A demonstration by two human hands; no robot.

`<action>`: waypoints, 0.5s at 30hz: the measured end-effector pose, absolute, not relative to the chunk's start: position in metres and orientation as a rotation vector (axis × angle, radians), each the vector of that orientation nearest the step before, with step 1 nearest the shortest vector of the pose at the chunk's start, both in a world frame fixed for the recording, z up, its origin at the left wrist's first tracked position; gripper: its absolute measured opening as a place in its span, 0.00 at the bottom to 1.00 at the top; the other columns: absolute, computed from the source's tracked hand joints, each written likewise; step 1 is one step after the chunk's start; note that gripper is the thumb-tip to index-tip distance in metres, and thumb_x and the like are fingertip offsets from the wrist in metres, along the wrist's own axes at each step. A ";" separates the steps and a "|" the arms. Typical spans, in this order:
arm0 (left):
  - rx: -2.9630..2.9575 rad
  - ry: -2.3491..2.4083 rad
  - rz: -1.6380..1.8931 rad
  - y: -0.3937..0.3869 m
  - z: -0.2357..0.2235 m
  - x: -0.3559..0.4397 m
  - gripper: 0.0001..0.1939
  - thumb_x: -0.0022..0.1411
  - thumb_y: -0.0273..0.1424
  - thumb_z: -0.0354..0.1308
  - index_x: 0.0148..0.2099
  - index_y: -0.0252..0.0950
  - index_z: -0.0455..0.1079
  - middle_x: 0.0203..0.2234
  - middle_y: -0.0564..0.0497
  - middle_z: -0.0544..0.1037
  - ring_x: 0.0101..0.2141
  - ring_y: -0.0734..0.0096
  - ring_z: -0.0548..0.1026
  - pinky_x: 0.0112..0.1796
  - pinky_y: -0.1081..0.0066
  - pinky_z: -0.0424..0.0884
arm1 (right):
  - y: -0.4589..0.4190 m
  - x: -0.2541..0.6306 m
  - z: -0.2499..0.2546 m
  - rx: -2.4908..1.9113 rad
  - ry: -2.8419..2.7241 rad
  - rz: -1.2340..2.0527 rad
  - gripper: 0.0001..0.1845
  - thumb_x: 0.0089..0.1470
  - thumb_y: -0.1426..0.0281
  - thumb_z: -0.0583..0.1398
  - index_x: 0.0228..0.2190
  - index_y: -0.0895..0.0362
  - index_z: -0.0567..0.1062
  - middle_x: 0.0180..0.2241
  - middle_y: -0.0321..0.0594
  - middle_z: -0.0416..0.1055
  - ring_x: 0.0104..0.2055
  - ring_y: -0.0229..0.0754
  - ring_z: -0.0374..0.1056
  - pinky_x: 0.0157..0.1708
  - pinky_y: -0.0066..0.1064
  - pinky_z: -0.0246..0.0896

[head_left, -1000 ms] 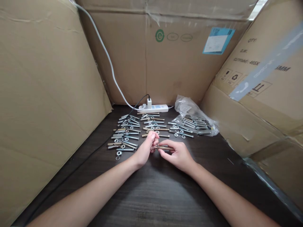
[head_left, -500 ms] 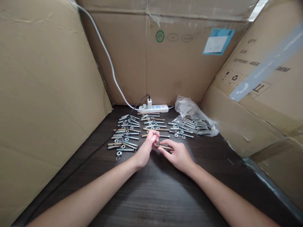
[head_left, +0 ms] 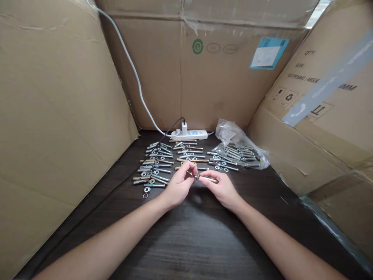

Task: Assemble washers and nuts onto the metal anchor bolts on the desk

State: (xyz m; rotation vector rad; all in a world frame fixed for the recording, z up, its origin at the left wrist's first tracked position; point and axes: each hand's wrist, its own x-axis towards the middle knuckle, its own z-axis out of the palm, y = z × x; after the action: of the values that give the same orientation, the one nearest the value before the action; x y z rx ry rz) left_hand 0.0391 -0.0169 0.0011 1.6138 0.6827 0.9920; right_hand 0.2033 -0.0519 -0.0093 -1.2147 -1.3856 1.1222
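Nearer than the white power strip [head_left: 190, 136], over the counter [head_left: 186, 237], the right hand [head_left: 222, 189] has its grip pinched around a brass-coloured bolt [head_left: 211, 179]; the left hand [head_left: 178, 188] bunches its fingers at the bolt's end, whether grasping anything I cannot tell. Loose bolts [head_left: 155, 185] lie in rows before the strip and to its near left, a plastic bag [head_left: 229, 130] to its right, cardboard [head_left: 154, 77] behind it.

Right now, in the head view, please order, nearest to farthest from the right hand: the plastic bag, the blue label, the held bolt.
1. Held bolt: in the right hand.
2. Plastic bag: beyond it, to the right.
3. Blue label: high on the back box.
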 end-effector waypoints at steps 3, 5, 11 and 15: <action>1.661 0.718 0.994 -0.017 0.001 0.040 0.03 0.56 0.24 0.50 0.34 0.36 0.59 0.30 0.54 0.62 0.32 0.73 0.62 0.36 0.73 0.61 | -0.052 0.204 -0.007 -1.221 -1.354 1.118 0.14 0.46 0.61 0.63 0.32 0.58 0.76 0.31 0.38 0.75 0.33 0.40 0.70 0.37 0.33 0.66; 1.676 0.733 0.998 -0.018 0.002 0.040 0.03 0.57 0.26 0.51 0.35 0.36 0.59 0.30 0.54 0.62 0.31 0.73 0.62 0.35 0.73 0.61 | -0.052 0.204 -0.005 -1.235 -1.334 1.126 0.14 0.46 0.61 0.64 0.31 0.59 0.76 0.28 0.37 0.73 0.29 0.38 0.68 0.31 0.30 0.64; 1.741 0.735 0.964 -0.020 0.002 0.041 0.02 0.60 0.28 0.51 0.37 0.36 0.61 0.30 0.54 0.64 0.31 0.73 0.63 0.35 0.73 0.62 | -0.051 0.205 -0.006 -1.191 -1.299 1.208 0.16 0.47 0.59 0.63 0.32 0.59 0.76 0.19 0.31 0.63 0.21 0.32 0.57 0.20 0.25 0.52; 1.820 0.741 0.953 -0.021 0.003 0.040 0.03 0.62 0.30 0.50 0.37 0.36 0.61 0.29 0.54 0.64 0.30 0.74 0.62 0.34 0.73 0.62 | -0.051 0.205 -0.008 -1.166 -1.305 1.240 0.15 0.49 0.59 0.62 0.33 0.58 0.75 0.18 0.29 0.59 0.19 0.30 0.52 0.20 0.24 0.49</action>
State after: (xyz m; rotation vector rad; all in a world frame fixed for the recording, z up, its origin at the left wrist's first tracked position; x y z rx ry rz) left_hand 0.0403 -0.0209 0.0029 1.8199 0.7409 0.9528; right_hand 0.2047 -0.0511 -0.0077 -1.1664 -1.3054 1.2396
